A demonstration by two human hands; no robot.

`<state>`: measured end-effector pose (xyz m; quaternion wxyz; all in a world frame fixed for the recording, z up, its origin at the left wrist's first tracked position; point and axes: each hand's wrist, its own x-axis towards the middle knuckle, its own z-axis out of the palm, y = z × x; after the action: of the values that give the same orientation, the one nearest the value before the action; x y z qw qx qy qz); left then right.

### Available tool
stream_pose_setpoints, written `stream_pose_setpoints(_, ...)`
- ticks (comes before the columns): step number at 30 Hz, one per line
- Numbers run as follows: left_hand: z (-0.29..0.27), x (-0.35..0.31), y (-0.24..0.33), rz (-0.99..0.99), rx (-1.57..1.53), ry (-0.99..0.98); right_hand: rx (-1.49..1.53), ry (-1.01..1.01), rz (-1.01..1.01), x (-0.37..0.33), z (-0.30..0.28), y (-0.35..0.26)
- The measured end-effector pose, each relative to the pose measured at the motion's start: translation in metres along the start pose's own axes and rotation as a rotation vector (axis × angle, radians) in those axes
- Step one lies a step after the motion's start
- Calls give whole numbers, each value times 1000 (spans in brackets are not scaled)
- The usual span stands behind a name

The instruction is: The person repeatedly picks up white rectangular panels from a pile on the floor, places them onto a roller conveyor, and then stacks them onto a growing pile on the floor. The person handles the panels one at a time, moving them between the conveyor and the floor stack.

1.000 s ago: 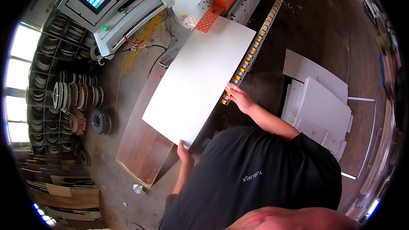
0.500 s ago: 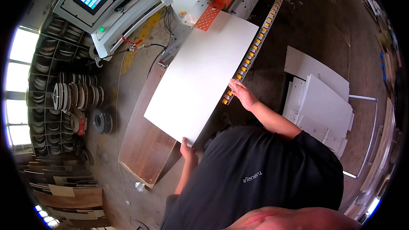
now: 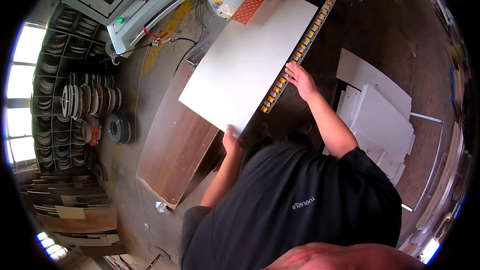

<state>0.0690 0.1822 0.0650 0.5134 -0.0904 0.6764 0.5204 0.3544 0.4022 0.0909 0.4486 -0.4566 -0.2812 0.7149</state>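
A large white board (image 3: pixel 250 60) lies flat, its far end under the orange perforated plate (image 3: pixel 248 8) of a machine. My left hand (image 3: pixel 232 141) grips the board's near corner, with the thumb on top and the other fingers hidden beneath. Against the board's right edge rests my right hand (image 3: pixel 301 81), its fingers stretched out and the palm flat over the rail (image 3: pixel 276 90) with yellow rollers. The board's right side runs along that rail. Its near left part overlaps a brown wooden panel or bench (image 3: pixel 175 145).
At upper left stands a grey control panel (image 3: pixel 120 20) with a lit screen. Racks of edge-band rolls (image 3: pixel 90 102) line the left. White panels (image 3: pixel 382 125) are stacked on the right. Wooden offcuts (image 3: pixel 75 220) lie at lower left, and a cable crosses the floor.
The white board has slid forward and to the right, farther under the orange plate. Both my hands have moved along with it.
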Motion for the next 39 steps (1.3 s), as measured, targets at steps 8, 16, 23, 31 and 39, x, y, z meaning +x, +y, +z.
stream_pose_setpoints(8,63,19,-1,1,91,-112,-194,142,259,-109,-113,62)
stream_pose_setpoints(16,109,49,1,214,505,-318,-170,562,508,-243,-258,154)
stream_pose_setpoints(23,128,-3,-18,548,750,-468,-97,774,381,-270,-349,183)
stream_pose_setpoints(31,140,-52,-105,343,1551,-957,84,1036,316,-230,-456,204)
stream_pose_setpoints(39,135,-84,-124,307,1879,-897,353,1295,476,-179,-556,181)
